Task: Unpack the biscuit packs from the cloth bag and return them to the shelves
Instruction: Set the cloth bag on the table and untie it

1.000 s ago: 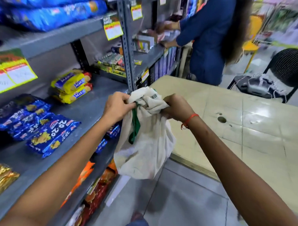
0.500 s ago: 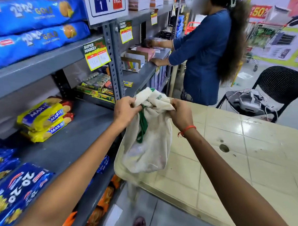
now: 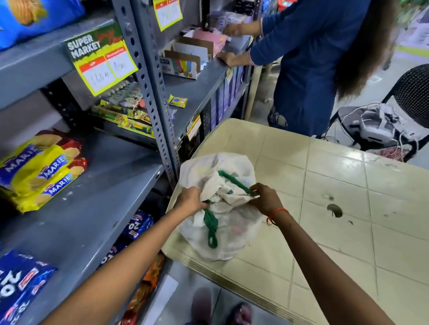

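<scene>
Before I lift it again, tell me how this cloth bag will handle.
Probably floppy: the cloth bag slumps in folds on the table. It likely sags below wherever the left hand and right hand pinch its mouth. The rounded bulge suggests some weight inside, so it may swing; its contents are hidden.

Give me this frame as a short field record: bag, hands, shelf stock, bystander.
bag: white cloth bag with green handles, resting on the beige table corner, mouth bunched
left hand: gripping the bag's top fabric
right hand: gripping fabric at a green handle
packs out of bag: none visible
shelf stock: yellow Marie packs; blue 20-20 packs
bystander: person in blue at the far shelves
</scene>
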Motion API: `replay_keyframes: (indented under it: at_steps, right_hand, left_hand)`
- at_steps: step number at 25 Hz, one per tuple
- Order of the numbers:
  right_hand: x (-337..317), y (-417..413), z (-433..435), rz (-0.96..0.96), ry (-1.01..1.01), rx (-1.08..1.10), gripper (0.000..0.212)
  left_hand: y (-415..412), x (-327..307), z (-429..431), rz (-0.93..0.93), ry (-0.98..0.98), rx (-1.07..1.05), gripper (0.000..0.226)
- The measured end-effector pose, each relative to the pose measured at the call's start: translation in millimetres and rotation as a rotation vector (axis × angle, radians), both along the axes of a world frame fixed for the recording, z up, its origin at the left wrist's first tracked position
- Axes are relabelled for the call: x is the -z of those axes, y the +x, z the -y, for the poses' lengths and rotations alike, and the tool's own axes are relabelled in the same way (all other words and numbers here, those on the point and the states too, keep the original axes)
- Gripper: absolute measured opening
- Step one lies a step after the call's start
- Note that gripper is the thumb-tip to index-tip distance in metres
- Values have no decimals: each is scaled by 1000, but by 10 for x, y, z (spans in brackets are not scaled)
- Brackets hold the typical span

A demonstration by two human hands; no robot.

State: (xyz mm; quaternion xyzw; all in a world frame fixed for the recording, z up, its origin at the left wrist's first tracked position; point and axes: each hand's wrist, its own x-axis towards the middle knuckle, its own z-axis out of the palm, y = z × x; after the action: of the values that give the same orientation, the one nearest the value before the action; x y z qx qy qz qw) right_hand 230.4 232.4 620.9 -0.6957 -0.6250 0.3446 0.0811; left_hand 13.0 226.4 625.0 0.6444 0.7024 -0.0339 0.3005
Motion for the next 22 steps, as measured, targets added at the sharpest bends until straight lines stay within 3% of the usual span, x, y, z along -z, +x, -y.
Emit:
replay_keyframes:
  at_steps: [3, 6, 9, 11, 13, 17, 20, 22]
  right_hand:
    - [-36, -20, 125, 1, 233, -126, 65]
    - [-40, -194, 191, -13, 591, -215, 56]
    - [-22, -298, 59, 80, 473, -300, 32]
    - [38, -216, 34, 89, 483, -270, 20]
    - [132, 23, 71, 65, 516, -147, 17]
    - [305, 567, 212, 89, 362, 119, 17]
    - [315, 527, 265, 95, 375, 46, 28]
    - [253, 294, 245, 70, 500, -92, 46]
  left_hand:
    - [-10, -90, -55, -101, 63, 23, 82]
    - [33, -230, -216, 137, 334, 66, 74]
    - [142, -242, -311, 189, 248, 126, 51]
    - [123, -170, -324, 147, 314, 37, 27]
    - [-25, -144, -331, 101, 379, -98, 17]
    - [-513, -88, -270, -62, 256, -298, 19]
    - [-460, -110, -263, 41, 292, -275, 25]
    - [-177, -163, -314, 145, 357, -140, 54]
